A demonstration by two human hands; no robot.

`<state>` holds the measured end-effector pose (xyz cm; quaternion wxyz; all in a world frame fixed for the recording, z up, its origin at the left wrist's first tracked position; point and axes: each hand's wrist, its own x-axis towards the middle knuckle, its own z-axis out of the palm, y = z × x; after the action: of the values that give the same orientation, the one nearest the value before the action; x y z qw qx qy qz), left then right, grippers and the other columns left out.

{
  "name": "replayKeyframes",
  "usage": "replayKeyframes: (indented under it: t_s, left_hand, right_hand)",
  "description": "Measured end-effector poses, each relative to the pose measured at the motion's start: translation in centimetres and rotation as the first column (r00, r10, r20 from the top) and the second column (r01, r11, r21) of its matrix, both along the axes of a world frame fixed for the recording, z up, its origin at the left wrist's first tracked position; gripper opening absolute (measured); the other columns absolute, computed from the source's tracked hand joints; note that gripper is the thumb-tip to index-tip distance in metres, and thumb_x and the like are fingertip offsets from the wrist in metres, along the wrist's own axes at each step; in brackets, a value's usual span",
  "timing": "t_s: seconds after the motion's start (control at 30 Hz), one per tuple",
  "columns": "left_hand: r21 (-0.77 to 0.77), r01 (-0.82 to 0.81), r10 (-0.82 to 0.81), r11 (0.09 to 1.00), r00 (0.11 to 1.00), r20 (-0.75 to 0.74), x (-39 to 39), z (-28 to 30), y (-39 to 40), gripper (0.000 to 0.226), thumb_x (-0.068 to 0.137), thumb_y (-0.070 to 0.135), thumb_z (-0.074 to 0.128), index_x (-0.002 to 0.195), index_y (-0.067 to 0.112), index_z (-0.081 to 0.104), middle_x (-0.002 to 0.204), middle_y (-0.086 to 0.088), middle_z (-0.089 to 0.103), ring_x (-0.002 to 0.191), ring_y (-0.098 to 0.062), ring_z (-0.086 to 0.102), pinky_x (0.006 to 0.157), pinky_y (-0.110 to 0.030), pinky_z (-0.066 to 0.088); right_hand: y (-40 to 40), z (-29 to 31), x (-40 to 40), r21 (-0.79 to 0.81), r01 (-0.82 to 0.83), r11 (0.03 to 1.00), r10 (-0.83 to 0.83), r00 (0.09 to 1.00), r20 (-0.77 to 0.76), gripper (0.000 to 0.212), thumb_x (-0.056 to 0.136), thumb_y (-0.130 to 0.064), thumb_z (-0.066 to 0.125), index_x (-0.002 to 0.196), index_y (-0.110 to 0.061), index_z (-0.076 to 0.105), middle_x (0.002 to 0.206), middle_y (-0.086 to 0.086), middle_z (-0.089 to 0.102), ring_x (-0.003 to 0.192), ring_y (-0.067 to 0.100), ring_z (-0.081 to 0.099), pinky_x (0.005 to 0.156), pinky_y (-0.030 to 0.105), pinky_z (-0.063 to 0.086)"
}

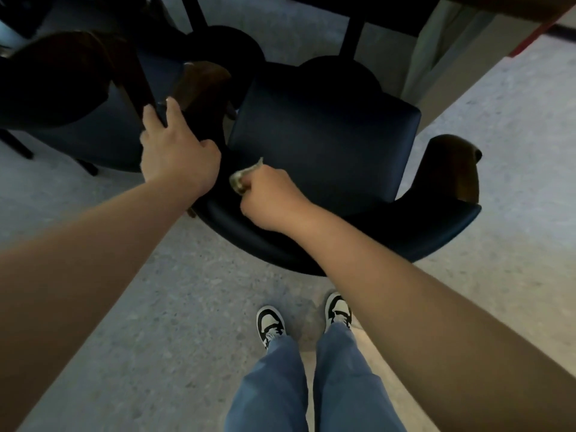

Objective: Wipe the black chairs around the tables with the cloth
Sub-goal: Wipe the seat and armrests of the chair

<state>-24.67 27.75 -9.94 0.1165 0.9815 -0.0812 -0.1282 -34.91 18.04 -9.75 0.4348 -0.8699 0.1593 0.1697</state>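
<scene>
A dark table (343,7) spans the far side, with two black chairs pushed toward it: the chair (327,145) in the middle and a second chair (62,98) to its left. The left hand (177,148) grips the left armrest of the middle chair. The right hand (271,198), clenched around a bunched cloth (241,179), holds it at the near-left corner of the seat.

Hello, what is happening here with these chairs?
A person stands behind a dark chair pushed toward a table. The right hand holds a bunched cloth against the inner backrest, near the seat's left rear corner. The left hand grips the dark armrest on the left. Another chair stands further left.
</scene>
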Motion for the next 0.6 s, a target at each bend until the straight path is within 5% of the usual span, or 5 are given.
replayKeyframes:
  t_s: [0.13, 0.3, 0.37, 0.47, 0.6]
  left_hand:
    - [0.142, 0.334, -0.354, 0.932, 0.922, 0.158, -1.2, 0.6, -0.8, 0.073, 0.09, 0.027, 0.054, 0.153, 0.015, 0.019, 0.161, -0.017, 0.002, 0.148, -0.038, 0.003, 0.116, -0.056, 0.013]
    - [-0.015, 0.664, -0.642, 0.748, 0.717, -0.271, -7.9, 0.2, -4.0, 0.056, 0.092, 0.056, 0.04, 0.145, 0.036, 0.039, 0.148, 0.0, 0.044, 0.129, -0.026, 0.049, 0.101, -0.039, 0.044]
    - [-0.141, 0.653, -0.668, 0.744, 0.721, -0.184, -8.7, 0.6, -4.4, 0.042, 0.091, 0.052, 0.043, 0.128, 0.038, 0.058, 0.113, 0.002, 0.068, 0.097, -0.022, 0.065, 0.083, -0.033, 0.052]
    - [-0.289, 0.595, -0.624, 0.75, 0.781, -0.009, -8.5, 1.3, -3.9, 0.024, 0.09, 0.035, 0.054, 0.107, 0.027, 0.07, 0.064, 0.015, 0.061, 0.055, -0.003, 0.055, 0.057, -0.025, 0.046]
    - [-0.243, 0.606, -0.609, 0.758, 0.79, 0.072, -9.2, 1.9, -4.0, 0.016, 0.089, 0.025, 0.058, 0.093, 0.021, 0.073, 0.052, 0.024, 0.043, 0.045, 0.006, 0.042, 0.051, -0.019, 0.036]
  right_hand:
    - [-5.1, -0.5, -3.4, -0.15, -0.217, 0.965, 0.189, 0.965, -0.18, 0.031, 0.08, -0.003, 0.052, 0.054, -0.016, 0.043, 0.06, -0.003, 0.043, 0.06, 0.015, 0.043, 0.058, 0.02, 0.033]
    - [-13.4, -1.6, -6.0, -0.354, -0.555, 0.753, 0.367, 0.8, -0.475, 0.032, 0.083, -0.013, 0.056, 0.056, -0.017, 0.039, 0.059, 0.0, 0.041, 0.053, 0.016, 0.042, 0.056, 0.027, 0.034]
    - [-16.8, -1.5, -6.1, -0.438, -0.655, 0.616, 0.359, 0.728, -0.584, 0.03, 0.088, -0.018, 0.054, 0.061, -0.015, 0.041, 0.062, 0.001, 0.041, 0.056, 0.019, 0.043, 0.061, 0.03, 0.037]
    - [-20.2, -1.9, -6.1, -0.499, -0.665, 0.556, 0.304, 0.721, -0.622, 0.024, 0.093, -0.022, 0.05, 0.071, -0.012, 0.049, 0.069, 0.005, 0.049, 0.063, 0.023, 0.048, 0.061, 0.032, 0.04]
    - [-19.6, -3.5, -5.6, -0.424, -0.668, 0.612, 0.319, 0.699, -0.64, 0.026, 0.097, -0.031, 0.051, 0.093, -0.006, 0.058, 0.08, 0.006, 0.051, 0.067, 0.023, 0.048, 0.064, 0.031, 0.037]
